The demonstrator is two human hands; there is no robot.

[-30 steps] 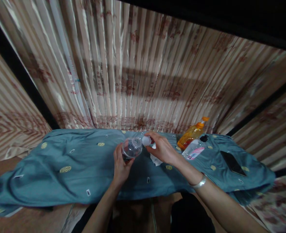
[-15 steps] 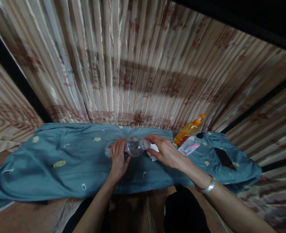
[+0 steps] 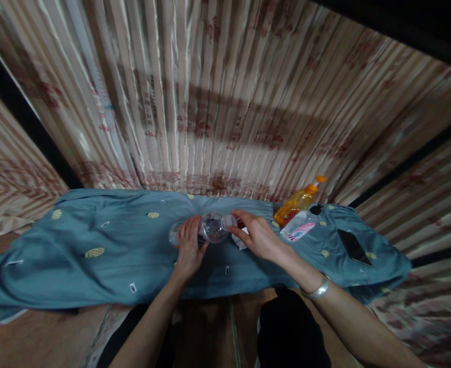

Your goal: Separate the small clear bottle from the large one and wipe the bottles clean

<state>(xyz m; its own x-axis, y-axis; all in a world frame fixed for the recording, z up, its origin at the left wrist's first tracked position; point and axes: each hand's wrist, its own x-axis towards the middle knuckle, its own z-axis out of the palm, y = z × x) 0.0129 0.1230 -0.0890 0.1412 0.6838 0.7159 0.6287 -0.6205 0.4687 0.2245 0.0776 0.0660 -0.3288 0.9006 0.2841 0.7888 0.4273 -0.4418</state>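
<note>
A clear plastic bottle (image 3: 214,228) is held on its side above the blue cloth, its neck toward the right. My left hand (image 3: 189,243) wraps round the bottle's middle and hides part of its label. At the neck, the thumb and fingers of my right hand (image 3: 258,236) close on the whitish bottle cap (image 3: 230,222). Whether the cap is loose from the neck I cannot tell. Partly behind my right hand, a crumpled white piece (image 3: 240,241), perhaps tissue, lies on the cloth.
An orange pump bottle (image 3: 294,205) and a clear bottle with a pink label and black top (image 3: 301,226) are to the right. Farther right lies a dark phone (image 3: 353,246). Blue patterned cloth (image 3: 125,245) covers the low surface, and a striped curtain (image 3: 210,102) hangs behind.
The fingers of my right hand have shifted a little at the cap, and its wrist has moved slightly left. My left hand keeps its grip on the bottle. The whole view has tilted slightly.
</note>
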